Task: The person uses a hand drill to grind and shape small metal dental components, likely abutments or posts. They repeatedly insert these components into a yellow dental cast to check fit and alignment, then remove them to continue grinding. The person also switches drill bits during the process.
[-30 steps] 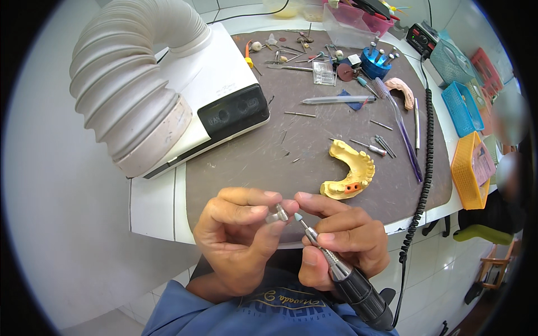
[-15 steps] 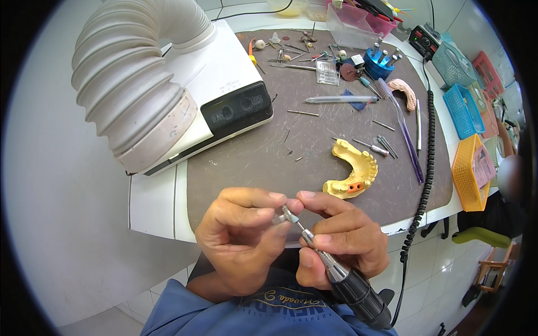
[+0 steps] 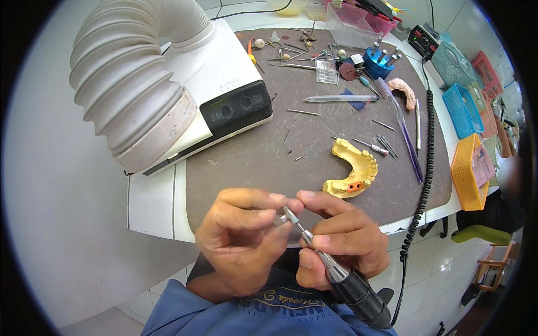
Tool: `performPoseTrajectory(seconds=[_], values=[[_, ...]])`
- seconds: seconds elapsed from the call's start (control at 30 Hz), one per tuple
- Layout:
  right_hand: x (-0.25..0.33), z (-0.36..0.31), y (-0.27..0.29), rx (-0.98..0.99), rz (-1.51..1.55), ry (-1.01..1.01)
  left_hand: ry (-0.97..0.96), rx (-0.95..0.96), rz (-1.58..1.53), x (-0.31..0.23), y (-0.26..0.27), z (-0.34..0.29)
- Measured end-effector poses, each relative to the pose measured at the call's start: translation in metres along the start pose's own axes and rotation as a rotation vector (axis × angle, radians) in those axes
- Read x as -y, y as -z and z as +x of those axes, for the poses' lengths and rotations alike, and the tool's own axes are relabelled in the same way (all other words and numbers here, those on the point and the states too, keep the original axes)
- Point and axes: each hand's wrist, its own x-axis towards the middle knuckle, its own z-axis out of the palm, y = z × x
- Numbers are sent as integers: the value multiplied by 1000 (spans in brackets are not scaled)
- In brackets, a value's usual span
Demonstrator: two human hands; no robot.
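My left hand [image 3: 241, 241] pinches a small silvery metal piece [image 3: 281, 220] between thumb and fingers; its exact kind is too small to make out. My right hand [image 3: 356, 235] is wrapped round a black and silver rotary handpiece [image 3: 358, 288], held slanting up to the left. The handpiece's pale blue-grey tip [image 3: 293, 219] meets or nearly meets the metal piece. Fingertips of both hands come close together just beyond it. Past my right hand, a yellow dental arch model [image 3: 367, 163] with an orange-red section and two dark holes lies on the brown mat [image 3: 235, 185].
A white suction box [image 3: 232, 89] with a ribbed hose [image 3: 129, 78] stands at left. Burs, a clear pen [image 3: 336, 99], a purple toothbrush [image 3: 400, 123] and a blue bur holder [image 3: 379, 63] lie farther back. A coiled black cord [image 3: 430, 145] runs down the right, beside plastic baskets [image 3: 469, 171].
The metal piece and the tip have shifted very slightly against each other. Both hands stay in nearly the same place, and the things on the mat have not moved.
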Motion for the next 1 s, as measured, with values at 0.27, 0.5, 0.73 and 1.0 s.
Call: performPoseTrajectory(seconds=[0.27,0.5,0.73,1.0], values=[[1,-5,0,-29,-40,64,25,-12,44,-2,-2,0],[0,-2,-8,-84,-79,90,-9,7,34,0,-1,0],[-2,-2,-4,-112,-101,96,117,-43,-130,-2,3,2],[-2,-3,-9,-131,4,-2,172,-26,-201,-1,7,5]])
